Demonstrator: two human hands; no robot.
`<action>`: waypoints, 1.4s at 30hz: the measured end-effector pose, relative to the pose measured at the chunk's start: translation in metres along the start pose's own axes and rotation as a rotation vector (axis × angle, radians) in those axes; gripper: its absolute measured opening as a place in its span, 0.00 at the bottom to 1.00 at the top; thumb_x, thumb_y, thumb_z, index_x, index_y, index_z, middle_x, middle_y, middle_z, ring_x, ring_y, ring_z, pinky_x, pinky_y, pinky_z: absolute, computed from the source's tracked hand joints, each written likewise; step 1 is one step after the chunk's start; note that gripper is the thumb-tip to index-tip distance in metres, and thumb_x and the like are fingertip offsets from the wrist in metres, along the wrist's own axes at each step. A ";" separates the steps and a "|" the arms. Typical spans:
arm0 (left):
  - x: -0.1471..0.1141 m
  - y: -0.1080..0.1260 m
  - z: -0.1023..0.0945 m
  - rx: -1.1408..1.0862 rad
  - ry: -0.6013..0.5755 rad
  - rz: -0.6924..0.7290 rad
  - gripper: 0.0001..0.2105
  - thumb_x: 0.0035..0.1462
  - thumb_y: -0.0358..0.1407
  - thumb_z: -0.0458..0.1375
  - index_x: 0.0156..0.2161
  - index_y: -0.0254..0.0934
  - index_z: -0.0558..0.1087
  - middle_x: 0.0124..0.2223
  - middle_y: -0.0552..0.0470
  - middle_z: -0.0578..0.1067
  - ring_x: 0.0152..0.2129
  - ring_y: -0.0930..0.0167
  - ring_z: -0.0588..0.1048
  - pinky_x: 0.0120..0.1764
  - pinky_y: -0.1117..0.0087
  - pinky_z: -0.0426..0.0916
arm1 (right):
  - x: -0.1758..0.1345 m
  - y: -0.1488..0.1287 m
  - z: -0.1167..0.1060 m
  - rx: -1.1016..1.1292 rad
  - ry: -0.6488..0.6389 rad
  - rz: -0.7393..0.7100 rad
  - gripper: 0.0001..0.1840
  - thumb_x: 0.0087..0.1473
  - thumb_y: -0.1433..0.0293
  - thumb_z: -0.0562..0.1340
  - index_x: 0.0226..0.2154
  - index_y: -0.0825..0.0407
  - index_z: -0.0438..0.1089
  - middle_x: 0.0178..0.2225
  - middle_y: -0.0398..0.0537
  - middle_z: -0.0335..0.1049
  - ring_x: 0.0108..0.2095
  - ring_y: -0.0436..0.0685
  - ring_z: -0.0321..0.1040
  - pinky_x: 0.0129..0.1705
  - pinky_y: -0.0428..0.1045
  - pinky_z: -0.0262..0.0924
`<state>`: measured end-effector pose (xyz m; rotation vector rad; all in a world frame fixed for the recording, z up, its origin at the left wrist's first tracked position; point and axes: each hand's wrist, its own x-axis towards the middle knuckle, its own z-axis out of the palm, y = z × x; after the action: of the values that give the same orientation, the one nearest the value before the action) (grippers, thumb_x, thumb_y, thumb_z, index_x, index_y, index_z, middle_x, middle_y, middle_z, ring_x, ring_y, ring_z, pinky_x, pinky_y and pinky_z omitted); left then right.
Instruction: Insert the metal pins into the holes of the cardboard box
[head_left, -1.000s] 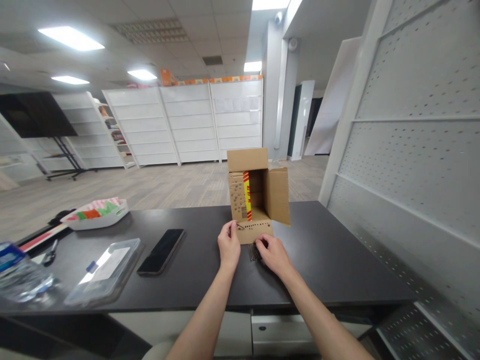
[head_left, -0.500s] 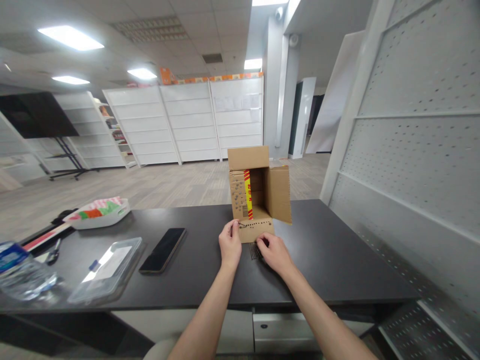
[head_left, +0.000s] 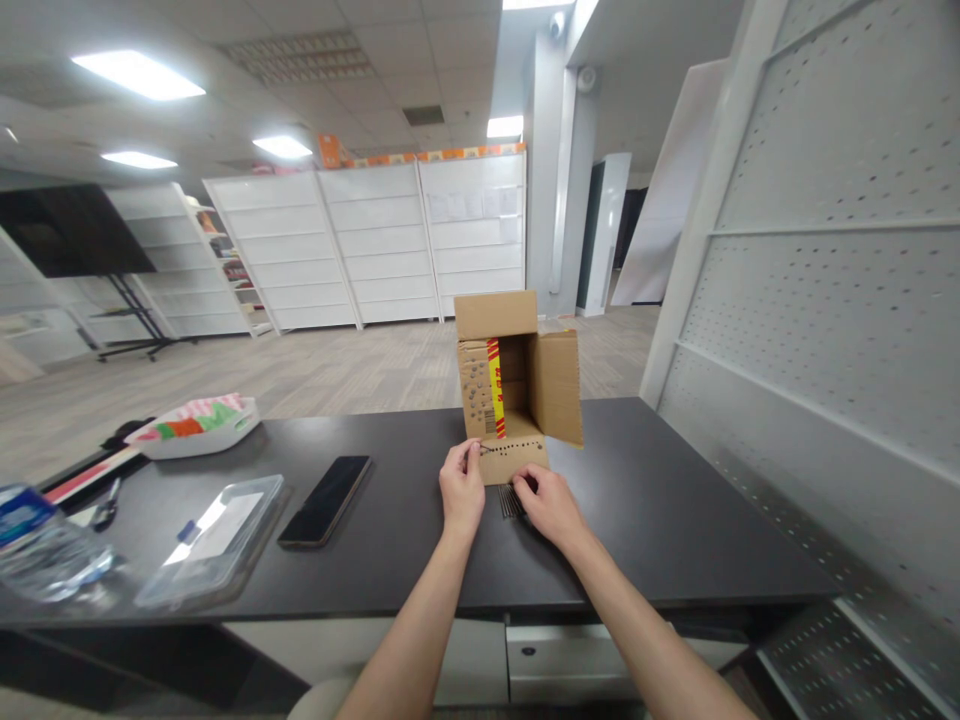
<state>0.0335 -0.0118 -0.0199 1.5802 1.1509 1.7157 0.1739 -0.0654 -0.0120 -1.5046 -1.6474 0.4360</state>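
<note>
A cardboard box (head_left: 555, 385) stands on the dark table with its opening toward me and its flaps spread. Its lower flap (head_left: 517, 466) hangs toward me and has a row of small dark dots. At that flap's left end, my left hand (head_left: 462, 488) is closed in a pinch on a thin dark piece, too small to name. My right hand (head_left: 551, 502) is closed by the flap's lower right edge; what its fingertips hold, if anything, is hidden. Beside its fingers lies a row of thin dark sticks (head_left: 510, 502), partly covered by that hand.
Left of my hands lie a black phone (head_left: 325, 501) and a clear plastic case (head_left: 214, 540). Farther left are a water bottle (head_left: 49, 550) and a white basket (head_left: 196, 440) with coloured contents. A perforated white panel (head_left: 817, 300) rises at the table's right.
</note>
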 end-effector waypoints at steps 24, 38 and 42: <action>-0.002 0.008 0.003 0.108 -0.082 0.036 0.12 0.58 0.40 0.53 0.38 0.35 0.74 0.38 0.47 0.73 0.34 0.71 0.72 0.34 0.72 0.67 | 0.000 -0.002 -0.001 0.000 0.002 -0.005 0.12 0.53 0.69 0.53 0.27 0.51 0.71 0.27 0.45 0.72 0.29 0.52 0.66 0.34 0.45 0.55; -0.002 0.010 0.003 0.141 -0.081 -0.016 0.10 0.56 0.38 0.55 0.37 0.35 0.74 0.35 0.48 0.74 0.31 0.71 0.72 0.35 0.71 0.68 | 0.000 -0.001 0.000 -0.011 -0.002 0.007 0.12 0.54 0.67 0.52 0.27 0.51 0.70 0.27 0.45 0.72 0.29 0.52 0.66 0.33 0.45 0.56; -0.002 0.012 0.003 0.125 -0.096 -0.051 0.09 0.55 0.38 0.55 0.37 0.35 0.73 0.34 0.49 0.75 0.30 0.71 0.73 0.34 0.71 0.68 | 0.000 0.000 0.001 -0.011 -0.003 0.005 0.12 0.54 0.68 0.53 0.27 0.51 0.70 0.28 0.45 0.72 0.30 0.52 0.67 0.34 0.45 0.56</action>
<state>0.0383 -0.0190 -0.0114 1.6737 1.2605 1.5444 0.1732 -0.0650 -0.0126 -1.5169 -1.6513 0.4322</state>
